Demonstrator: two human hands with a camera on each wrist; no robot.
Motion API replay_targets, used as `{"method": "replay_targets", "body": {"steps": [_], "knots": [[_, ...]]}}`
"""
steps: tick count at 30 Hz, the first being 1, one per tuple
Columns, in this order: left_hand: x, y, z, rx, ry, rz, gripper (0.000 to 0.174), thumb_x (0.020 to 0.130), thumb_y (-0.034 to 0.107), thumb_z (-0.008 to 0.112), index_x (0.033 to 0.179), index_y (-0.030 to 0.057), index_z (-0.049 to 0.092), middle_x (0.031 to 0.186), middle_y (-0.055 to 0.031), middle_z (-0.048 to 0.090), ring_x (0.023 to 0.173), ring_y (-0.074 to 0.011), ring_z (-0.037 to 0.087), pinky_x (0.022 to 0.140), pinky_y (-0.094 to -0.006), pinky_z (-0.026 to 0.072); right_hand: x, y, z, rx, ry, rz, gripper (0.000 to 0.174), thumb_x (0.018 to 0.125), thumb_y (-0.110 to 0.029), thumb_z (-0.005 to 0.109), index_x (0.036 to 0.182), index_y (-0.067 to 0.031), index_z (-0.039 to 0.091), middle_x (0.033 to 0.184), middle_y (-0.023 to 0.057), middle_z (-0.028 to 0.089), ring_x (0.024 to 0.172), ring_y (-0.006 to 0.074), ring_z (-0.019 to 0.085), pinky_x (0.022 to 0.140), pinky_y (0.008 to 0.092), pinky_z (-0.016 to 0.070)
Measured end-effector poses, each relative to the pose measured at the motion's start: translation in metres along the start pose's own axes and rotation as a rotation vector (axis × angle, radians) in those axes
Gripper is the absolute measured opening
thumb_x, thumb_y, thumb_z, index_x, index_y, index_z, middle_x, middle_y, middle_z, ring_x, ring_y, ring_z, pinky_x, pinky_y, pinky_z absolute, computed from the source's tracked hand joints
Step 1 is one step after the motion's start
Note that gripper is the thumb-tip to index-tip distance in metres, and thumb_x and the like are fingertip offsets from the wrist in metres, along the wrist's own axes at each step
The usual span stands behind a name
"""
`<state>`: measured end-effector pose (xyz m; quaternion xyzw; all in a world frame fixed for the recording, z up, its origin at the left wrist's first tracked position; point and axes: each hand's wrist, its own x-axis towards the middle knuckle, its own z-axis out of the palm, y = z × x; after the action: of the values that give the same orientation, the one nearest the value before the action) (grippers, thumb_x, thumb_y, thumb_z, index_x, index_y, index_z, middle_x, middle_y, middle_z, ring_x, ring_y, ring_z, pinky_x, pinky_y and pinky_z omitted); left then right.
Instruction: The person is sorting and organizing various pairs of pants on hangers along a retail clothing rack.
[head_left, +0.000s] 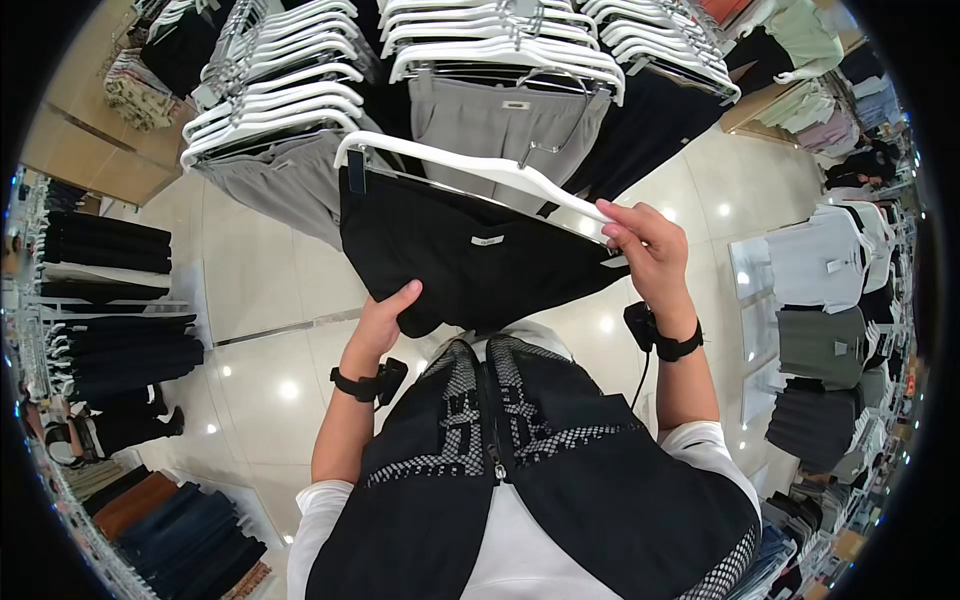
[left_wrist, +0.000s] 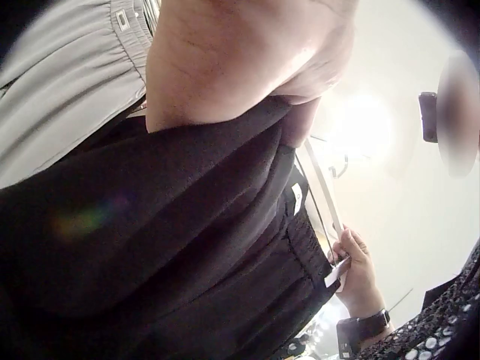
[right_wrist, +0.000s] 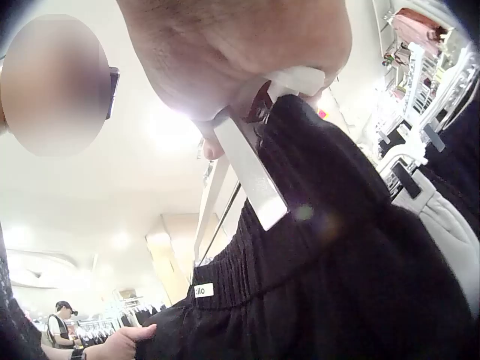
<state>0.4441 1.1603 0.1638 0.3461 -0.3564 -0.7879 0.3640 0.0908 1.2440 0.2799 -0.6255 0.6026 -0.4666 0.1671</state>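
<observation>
Black trousers (head_left: 440, 260) with an elastic waist and a small white label hang clipped on a white hanger (head_left: 450, 160), tilted down toward the right. The right hand (head_left: 652, 250) pinches the hanger's right end, beside a white tag (right_wrist: 251, 172) seen in the right wrist view. Lower down, the left hand (head_left: 378, 325) grips the black cloth at its left side, thumb on top; its other fingers are hidden behind the fabric. In the left wrist view the left hand (left_wrist: 247, 60) holds a fold of the trousers.
Racks of grey trousers (head_left: 500, 120) and dark ones on white hangers stand just ahead. Dark garments (head_left: 120, 340) hang at the left, shirts (head_left: 815, 260) at the right. Tiled floor (head_left: 260, 300) lies below. Another person (right_wrist: 60, 322) stands far off in the right wrist view.
</observation>
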Motion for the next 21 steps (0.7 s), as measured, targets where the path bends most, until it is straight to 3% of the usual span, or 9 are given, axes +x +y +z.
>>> {"method": "replay_targets", "body": {"steps": [4,11,14,17,18,21], "knots": [[0.018,-0.013,0.028,-0.009,0.061,0.011,0.058,0.091,0.012,0.076,0.142,-0.0009,0.053,0.138,-0.0101,0.061,0.127,-0.0232,0.058,0.11,-0.0366,0.0449,0.01,0.024,-0.031,0.072,0.058,-0.097,0.026,0.092,-0.001,0.072,0.118,-0.0057,0.077,0.074,0.0037,0.063,0.064,0.0085,0.06,0.057,0.0235,0.047],[0.028,-0.047,0.055,-0.02,0.136,-0.003,0.066,0.087,0.016,0.08,0.143,-0.0032,0.051,0.14,-0.0122,0.06,0.128,-0.0247,0.058,0.112,-0.0388,0.0437,0.038,0.066,-0.069,0.226,-0.018,-0.044,0.025,0.092,0.0,0.072,0.116,-0.0046,0.077,0.077,0.0036,0.065,0.064,0.0083,0.061,0.057,0.0223,0.0477],[0.032,-0.086,0.024,0.131,-0.041,-0.059,0.079,0.087,0.017,0.08,0.152,-0.005,0.04,0.151,-0.0153,0.051,0.139,-0.0264,0.048,0.117,-0.0394,0.0379,0.049,0.078,-0.076,0.218,-0.048,-0.093,0.025,0.091,0.0,0.073,0.115,-0.0046,0.078,0.076,0.0035,0.065,0.063,0.0087,0.06,0.057,0.0227,0.0463],[0.034,-0.121,0.019,0.45,0.094,-0.225,0.084,0.084,0.02,0.083,0.151,-0.0075,0.04,0.149,-0.0166,0.052,0.138,-0.0248,0.048,0.118,-0.0368,0.0357,0.065,0.085,-0.083,0.068,-0.082,-0.203,0.026,0.089,-0.001,0.075,0.115,-0.0051,0.078,0.074,0.0033,0.064,0.062,0.0095,0.059,0.056,0.0234,0.0441],[0.032,-0.121,0.026,0.584,0.169,-0.186,0.054,0.087,0.022,0.08,0.13,-0.0045,0.063,0.117,-0.0097,0.07,0.111,-0.0191,0.062,0.103,-0.0346,0.0454,0.069,0.087,-0.083,0.061,-0.071,-0.234,0.028,0.087,-0.001,0.076,0.114,-0.0055,0.078,0.073,0.0034,0.063,0.062,0.0104,0.058,0.056,0.024,0.0426],[0.027,-0.107,0.029,0.54,0.227,-0.298,0.047,0.088,0.025,0.08,0.123,-0.0037,0.068,0.11,-0.0071,0.072,0.103,-0.0168,0.065,0.099,-0.0323,0.0478,0.08,0.094,-0.086,-0.04,-0.063,-0.271,0.028,0.087,0.0,0.076,0.114,-0.0058,0.078,0.073,0.0035,0.063,0.062,0.0107,0.058,0.056,0.024,0.0429]]}}
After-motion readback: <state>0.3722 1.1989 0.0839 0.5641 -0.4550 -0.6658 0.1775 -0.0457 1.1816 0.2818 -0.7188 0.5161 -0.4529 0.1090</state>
